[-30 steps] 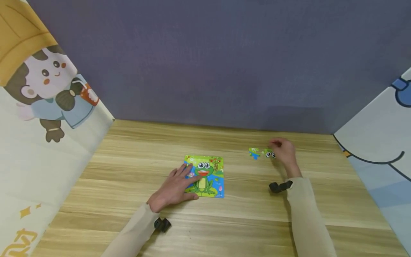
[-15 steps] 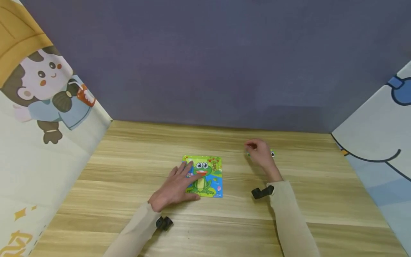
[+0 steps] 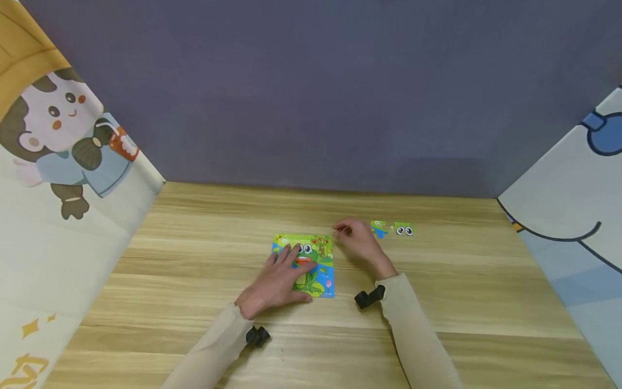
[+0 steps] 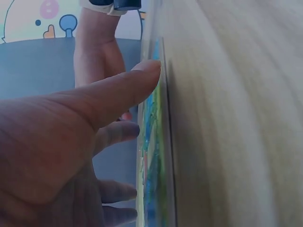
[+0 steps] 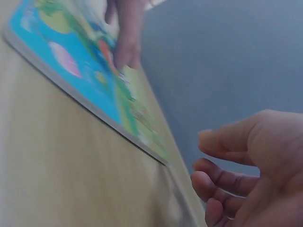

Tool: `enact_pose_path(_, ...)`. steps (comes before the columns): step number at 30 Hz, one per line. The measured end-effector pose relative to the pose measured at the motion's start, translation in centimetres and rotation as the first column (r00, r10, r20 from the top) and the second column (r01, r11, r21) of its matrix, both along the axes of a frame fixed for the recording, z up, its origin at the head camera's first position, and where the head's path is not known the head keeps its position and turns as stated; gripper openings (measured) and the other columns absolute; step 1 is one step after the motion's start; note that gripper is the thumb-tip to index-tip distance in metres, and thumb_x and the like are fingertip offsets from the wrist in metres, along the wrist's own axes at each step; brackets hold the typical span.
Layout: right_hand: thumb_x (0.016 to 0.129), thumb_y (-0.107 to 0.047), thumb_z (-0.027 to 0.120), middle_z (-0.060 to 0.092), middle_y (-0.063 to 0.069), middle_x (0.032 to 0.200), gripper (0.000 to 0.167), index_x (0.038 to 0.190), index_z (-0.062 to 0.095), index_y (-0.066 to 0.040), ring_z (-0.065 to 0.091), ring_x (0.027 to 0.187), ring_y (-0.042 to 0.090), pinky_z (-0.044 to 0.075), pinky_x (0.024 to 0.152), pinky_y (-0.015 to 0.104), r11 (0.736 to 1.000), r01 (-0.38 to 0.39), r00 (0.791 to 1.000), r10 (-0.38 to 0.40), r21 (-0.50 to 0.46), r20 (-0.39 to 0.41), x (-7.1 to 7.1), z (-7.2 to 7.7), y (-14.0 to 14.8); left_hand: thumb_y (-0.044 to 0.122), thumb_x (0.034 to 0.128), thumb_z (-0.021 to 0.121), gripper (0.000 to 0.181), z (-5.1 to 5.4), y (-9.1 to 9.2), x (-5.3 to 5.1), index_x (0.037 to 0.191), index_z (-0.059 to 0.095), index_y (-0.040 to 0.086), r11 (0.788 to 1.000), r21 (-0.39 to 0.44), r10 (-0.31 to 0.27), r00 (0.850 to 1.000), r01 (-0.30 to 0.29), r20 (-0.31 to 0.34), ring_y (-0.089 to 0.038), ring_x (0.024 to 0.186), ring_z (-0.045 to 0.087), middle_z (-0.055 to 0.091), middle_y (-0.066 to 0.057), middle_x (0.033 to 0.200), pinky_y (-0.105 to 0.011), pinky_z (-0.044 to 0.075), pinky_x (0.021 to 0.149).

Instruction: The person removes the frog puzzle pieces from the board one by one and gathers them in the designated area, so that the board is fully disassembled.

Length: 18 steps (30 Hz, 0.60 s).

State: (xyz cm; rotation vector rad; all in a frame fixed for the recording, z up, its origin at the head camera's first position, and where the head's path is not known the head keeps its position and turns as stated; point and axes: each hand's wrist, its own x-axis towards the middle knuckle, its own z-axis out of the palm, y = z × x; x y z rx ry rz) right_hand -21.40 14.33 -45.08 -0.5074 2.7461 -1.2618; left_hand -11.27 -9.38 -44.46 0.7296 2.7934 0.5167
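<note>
Across the left side of a single frog-picture board [image 3: 324, 265], a left hand [image 3: 277, 281] is laid palm down, its fingers spread and straight; nothing is gripped, and the board seems to be steadied flat by it. Just beside the board's upper right corner, a right hand [image 3: 358, 240] is held with fingers loosely curled and thumb apart; nothing is seen between them in the right wrist view. That closeness is perhaps chosen so the board's edge can be reached.

Beyond this hand, two loose puzzle pieces are laid apart, probably so each is easily told: one green-and-blue piece [image 3: 378, 229], one eyes piece [image 3: 403, 229].

Everything is carried by one wood-grained desk [image 3: 218, 259]. Two black devices [image 3: 257, 336] are worn, one at each cuff. The desk is backed by one dark panel [image 3: 301, 97] and flanked by two cartoon-printed panels [image 3: 87, 243].
</note>
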Motion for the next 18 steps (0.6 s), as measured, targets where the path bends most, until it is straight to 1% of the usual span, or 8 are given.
enact_pose_path(3,0.095,-0.011,0.064,0.07,0.014,0.107,0.024,0.116,0.071,-0.004,0.063,0.09,0.021,0.052,0.081,0.036,0.997,-0.067,0.998,0.067,0.027,0.004,0.4,-0.5,-1.2,0.049,0.0858,0.075,0.072,-0.4,-0.1,-0.1,0.149,0.047,0.027,1.0,-0.014,0.005,1.0,-0.005,0.006,-0.05,0.151,0.022,0.022,-0.027,0.164,-0.069,0.022,0.119)
enact_pose_path(6,0.093,-0.013,0.069,0.067,0.011,0.103,0.024,0.115,0.072,-0.006,0.055,0.083,0.016,0.047,0.075,0.029,0.989,-0.136,0.99,0.137,0.066,-0.018,0.5,-1.2,-1.9,0.049,0.0862,0.074,0.071,-0.7,-0.1,-0.1,0.148,0.047,0.027,1.0,-0.03,0.004,1.0,-0.004,0.004,-0.05,0.15,0.024,0.023,-0.027,0.164,-0.07,0.024,0.118)
enact_pose_path(9,0.092,-0.016,0.071,0.066,0.009,0.103,0.026,0.116,0.072,-0.007,0.052,0.082,0.015,0.045,0.073,0.028,0.98,-0.176,0.983,0.179,0.093,-0.03,0.5,-1.8,-2.3,0.05,0.0866,0.073,0.071,-1.0,-0.2,-0.2,0.148,0.048,0.026,0.999,-0.043,0.002,1.0,-0.002,0.002,-0.05,0.15,0.025,0.024,-0.027,0.163,-0.069,0.025,0.117)
enact_pose_path(11,0.092,-0.018,0.072,0.066,0.009,0.105,0.028,0.118,0.072,-0.008,0.053,0.086,0.016,0.046,0.076,0.03,0.975,-0.185,0.98,0.191,0.121,-0.045,0.6,-2.0,-2.4,0.05,0.0871,0.072,0.07,-1.1,-0.3,-0.2,0.148,0.048,0.026,0.999,-0.05,-0.003,1.0,0.003,-0.004,-0.05,0.15,0.025,0.024,-0.027,0.163,-0.07,0.025,0.117)
enact_pose_path(14,0.091,-0.024,0.074,0.065,0.01,0.113,0.032,0.12,0.071,-0.01,0.057,0.099,0.022,0.048,0.087,0.041,0.964,-0.186,0.976,0.204,0.192,-0.078,0.9,-2.0,-2.9,0.051,0.0881,0.071,0.07,-1.2,-0.4,-0.2,0.149,0.047,0.026,0.998,-0.063,-0.009,1.0,0.008,-0.009,-0.05,0.15,0.025,0.024,-0.027,0.163,-0.07,0.026,0.117)
enact_pose_path(16,0.091,-0.028,0.074,0.063,0.01,0.117,0.035,0.122,0.07,-0.012,0.056,0.107,0.026,0.046,0.093,0.048,0.951,-0.188,0.971,0.218,0.246,-0.101,1.1,-2.0,-3.3,0.051,0.0888,0.07,0.07,-1.2,-0.5,-0.2,0.15,0.047,0.026,0.997,-0.072,-0.009,1.0,0.009,-0.006,-0.05,0.151,0.024,0.023,-0.027,0.164,-0.07,0.025,0.118)
enact_pose_path(18,0.09,-0.03,0.075,0.061,0.011,0.121,0.038,0.124,0.07,-0.013,0.054,0.113,0.03,0.043,0.096,0.053,0.94,-0.198,0.965,0.236,0.277,-0.111,1.3,-1.9,-3.8,0.051,0.0891,0.069,0.07,-1.2,-0.5,-0.2,0.15,0.046,0.026,0.997,-0.082,-0.009,1.0,0.008,-0.004,-0.05,0.151,0.023,0.022,-0.026,0.164,-0.069,0.024,0.118)
